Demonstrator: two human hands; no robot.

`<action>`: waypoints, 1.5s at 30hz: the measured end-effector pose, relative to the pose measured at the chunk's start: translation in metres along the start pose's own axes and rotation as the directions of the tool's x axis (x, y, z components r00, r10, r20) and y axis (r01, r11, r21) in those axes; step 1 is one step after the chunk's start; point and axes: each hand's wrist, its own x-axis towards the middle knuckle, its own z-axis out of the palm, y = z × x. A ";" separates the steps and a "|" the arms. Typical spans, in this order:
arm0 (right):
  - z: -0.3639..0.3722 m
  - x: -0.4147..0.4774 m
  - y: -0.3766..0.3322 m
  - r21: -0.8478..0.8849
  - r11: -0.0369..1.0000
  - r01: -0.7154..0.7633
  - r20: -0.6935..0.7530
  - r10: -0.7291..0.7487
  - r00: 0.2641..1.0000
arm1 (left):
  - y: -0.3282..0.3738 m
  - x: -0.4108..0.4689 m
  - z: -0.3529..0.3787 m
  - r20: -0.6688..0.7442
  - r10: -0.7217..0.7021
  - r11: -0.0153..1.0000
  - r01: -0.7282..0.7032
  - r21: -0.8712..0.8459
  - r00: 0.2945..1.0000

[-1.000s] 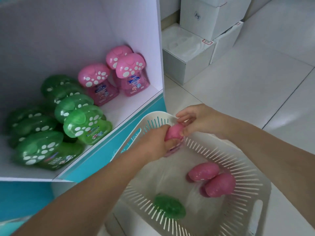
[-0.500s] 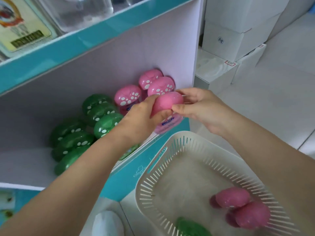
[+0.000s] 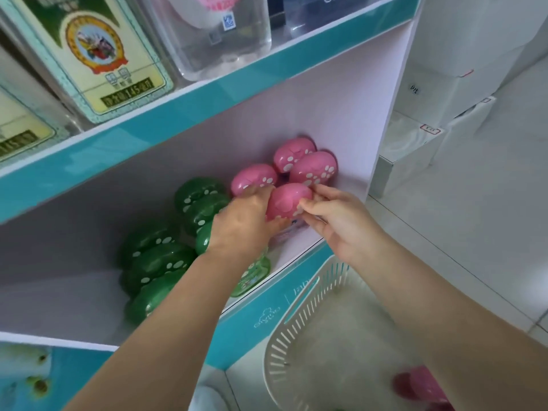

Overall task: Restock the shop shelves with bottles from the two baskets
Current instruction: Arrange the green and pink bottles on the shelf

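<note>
Over the lower shelf [image 3: 296, 251], left hand [image 3: 240, 223] and right hand [image 3: 341, 225] clasp one pink bottle [image 3: 286, 200] by its cap — shelved pink bottles [image 3: 314, 167] crowd just behind, green bottles [image 3: 160, 262] leftward, white basket [image 3: 299, 321] below.

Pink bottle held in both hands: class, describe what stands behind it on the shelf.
Three more pink bottles stand behind the held pink bottle, their white-spotted caps showing. Their bodies are mostly covered by it, the left hand and the right hand.
</note>
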 end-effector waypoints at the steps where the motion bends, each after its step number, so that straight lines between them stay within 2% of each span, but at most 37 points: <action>1: 0.001 0.000 0.001 0.021 1.000 -0.007 -0.006 0.007 1.000 | -0.002 0.002 0.001 -0.019 -0.018 0.999 0.019 0.029 1.000; 10: -0.021 0.006 0.014 -0.024 0.996 -0.091 -0.102 0.088 0.991 | -0.004 0.013 0.012 -0.070 -0.125 0.972 0.136 0.189 0.990; 22: -0.040 0.004 0.013 -0.074 0.989 -0.130 -0.116 0.121 0.986 | 0.009 0.016 0.016 -0.020 -0.248 0.956 0.248 0.155 0.968; 29: -0.048 -0.005 0.004 -0.115 0.984 -0.138 -0.101 0.127 0.987 | 0.010 0.011 0.016 -0.063 -0.191 0.954 0.200 0.224 0.980; 35: -0.063 -0.027 -0.011 -0.278 0.948 -0.154 -0.084 0.136 0.987 | 0.030 -0.001 0.009 -0.217 -0.030 0.979 0.073 0.193 0.976; 45: -0.088 -0.072 -0.045 -0.400 0.909 -0.116 -0.083 0.090 0.992 | 0.067 -0.027 0.001 -0.164 0.077 0.994 -0.062 0.091 0.983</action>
